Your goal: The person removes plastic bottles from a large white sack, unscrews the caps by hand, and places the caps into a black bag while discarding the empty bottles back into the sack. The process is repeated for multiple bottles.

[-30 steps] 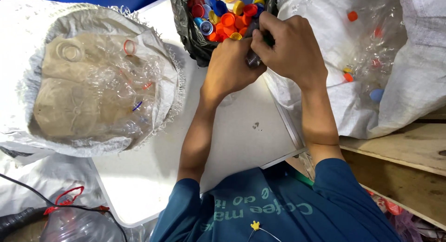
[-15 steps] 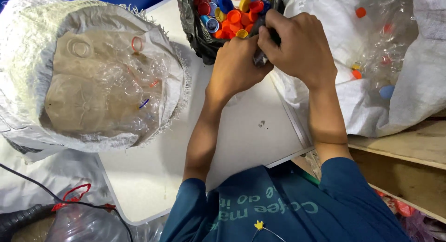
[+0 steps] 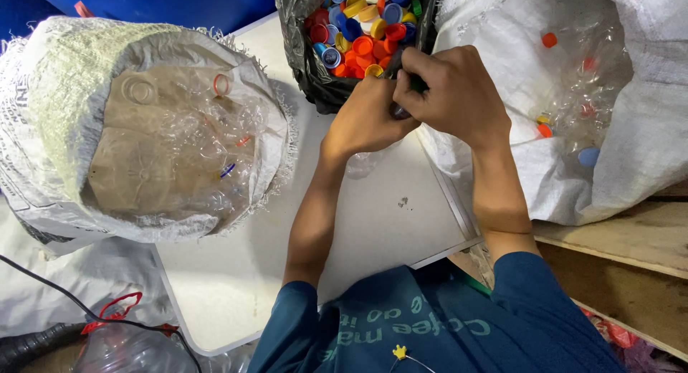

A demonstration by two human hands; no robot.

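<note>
Starting nearest the camera, a dark blue shirt (image 3: 437, 330) fills the bottom edge, and 2 bare forearms reach away from it over a white tabletop (image 3: 236, 273). Both hands meet above the table's far side: the left hand (image 3: 367, 120) is curled with its fingers tucked under, and the right hand (image 3: 451, 93) is closed beside it, the 2 touching. Between them a small dark object (image 3: 398, 109) is pinched, mostly hidden by knuckles, so its kind cannot be made out. Under the left wrist something clear, perhaps a plastic bottle (image 3: 362, 164), shows only as a faint patch. Just past the hands stands a black bag (image 3: 304, 65) full of coloured bottle caps (image 3: 358, 29), its top cut off by the frame. To the left a white woven sack (image 3: 64, 79) holds crushed clear bottles (image 3: 179, 144). To the right another white sack (image 3: 645, 129) holds more clear plastic and a few loose caps, blurred behind the film.
</note>
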